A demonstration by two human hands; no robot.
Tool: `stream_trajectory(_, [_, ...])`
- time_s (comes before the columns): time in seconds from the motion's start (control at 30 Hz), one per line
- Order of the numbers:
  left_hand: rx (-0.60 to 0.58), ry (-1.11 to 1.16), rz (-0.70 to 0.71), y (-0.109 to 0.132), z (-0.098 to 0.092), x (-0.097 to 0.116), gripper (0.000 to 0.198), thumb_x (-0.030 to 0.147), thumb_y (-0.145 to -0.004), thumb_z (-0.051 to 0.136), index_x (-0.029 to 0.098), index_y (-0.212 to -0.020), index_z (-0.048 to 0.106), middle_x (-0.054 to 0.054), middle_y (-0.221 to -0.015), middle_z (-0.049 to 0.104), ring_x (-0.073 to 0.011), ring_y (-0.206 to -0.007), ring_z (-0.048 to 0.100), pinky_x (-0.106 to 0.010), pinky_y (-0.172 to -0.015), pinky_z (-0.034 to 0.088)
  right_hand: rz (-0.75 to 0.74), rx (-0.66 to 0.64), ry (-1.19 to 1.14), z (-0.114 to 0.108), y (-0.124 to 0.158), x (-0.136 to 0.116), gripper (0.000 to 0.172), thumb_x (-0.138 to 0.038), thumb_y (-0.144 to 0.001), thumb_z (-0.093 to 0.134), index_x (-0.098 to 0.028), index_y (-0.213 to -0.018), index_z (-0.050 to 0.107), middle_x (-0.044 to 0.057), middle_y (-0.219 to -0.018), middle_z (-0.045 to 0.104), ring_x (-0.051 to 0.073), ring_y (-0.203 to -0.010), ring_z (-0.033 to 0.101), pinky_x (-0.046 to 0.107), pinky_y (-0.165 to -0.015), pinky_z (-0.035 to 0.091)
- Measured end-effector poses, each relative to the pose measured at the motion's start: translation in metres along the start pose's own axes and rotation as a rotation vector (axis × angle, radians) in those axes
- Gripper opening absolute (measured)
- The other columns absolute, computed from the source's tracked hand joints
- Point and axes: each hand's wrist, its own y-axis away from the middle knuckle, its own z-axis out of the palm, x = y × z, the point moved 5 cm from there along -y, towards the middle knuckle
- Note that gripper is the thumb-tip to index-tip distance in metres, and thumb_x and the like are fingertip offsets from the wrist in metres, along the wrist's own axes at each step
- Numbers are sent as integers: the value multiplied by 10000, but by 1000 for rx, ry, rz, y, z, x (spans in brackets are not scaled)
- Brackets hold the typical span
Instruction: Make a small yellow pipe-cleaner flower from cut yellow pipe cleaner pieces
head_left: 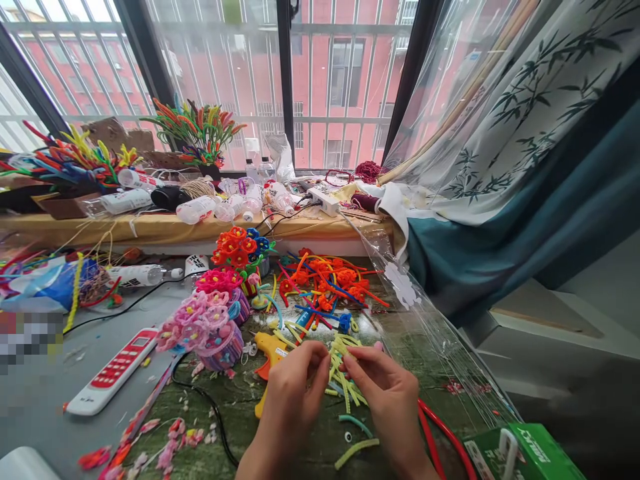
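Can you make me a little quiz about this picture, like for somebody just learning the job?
1. Which thing lies right beside the left hand?
a) a pair of scissors
b) a yellow glue gun
c) a spoon
2. True or false: the green box is at the top left of the picture.
3. Fill in the colour: the right hand holds a fuzzy strip that is ____.

Key: 1. b. 2. False; the green box is at the bottom right. 3. Pale yellow-green.
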Motion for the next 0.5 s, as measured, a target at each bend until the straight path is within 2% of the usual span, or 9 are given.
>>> stream_trajectory(0.27, [22, -13, 14, -1, -1, 0, 90, 193, -944, 531, 198, -880, 594, 7, -698, 676, -129, -595, 653, -206, -569, 490, 13, -53, 31, 2, 0, 0, 184, -341, -727, 815, -193, -832, 790, 73, -799, 787, 237, -698, 759, 303, -669, 644])
stream_trajectory(0.5, [9, 76, -48, -4, -2, 4, 78, 214, -936, 562, 192, -904, 630, 18, -671, 694, -114, -566, 656, -179, -568, 503, -285, 20, 326, -5, 4, -11, 120, -290, -822, 727, -203, -879, 786, 74, -877, 791, 223, -783, 737, 293, -698, 611])
